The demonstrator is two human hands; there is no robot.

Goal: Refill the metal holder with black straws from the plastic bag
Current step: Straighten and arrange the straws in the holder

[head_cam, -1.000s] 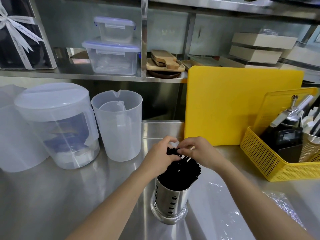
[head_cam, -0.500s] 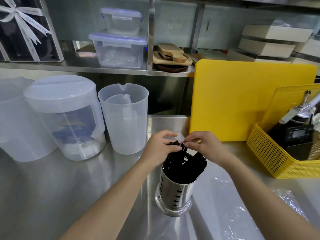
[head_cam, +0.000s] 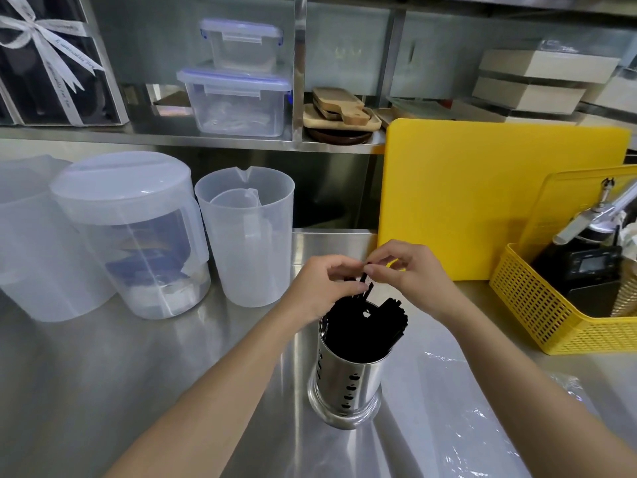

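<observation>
A perforated metal holder [head_cam: 346, 384] stands upright on the steel counter, packed with black straws [head_cam: 365, 331] that lean to the right. My left hand [head_cam: 322, 291] rests on the straw tops at the holder's left rim, fingers curled around a few of them. My right hand [head_cam: 412, 274] pinches the tip of one raised straw just above the bunch. The two hands nearly touch. The clear plastic bag [head_cam: 458, 412] lies flat on the counter to the right of the holder, under my right forearm.
Translucent jugs [head_cam: 246, 236] and a lidded pitcher [head_cam: 134, 232] stand left of the hands. A yellow cutting board [head_cam: 482, 198] leans against the back. A yellow basket [head_cam: 558, 319] with tools sits at the right. A shelf with containers runs above.
My right hand has lifted one straw's tip a little above the bunch. The view has shifted so the holder sits lower in the frame.
</observation>
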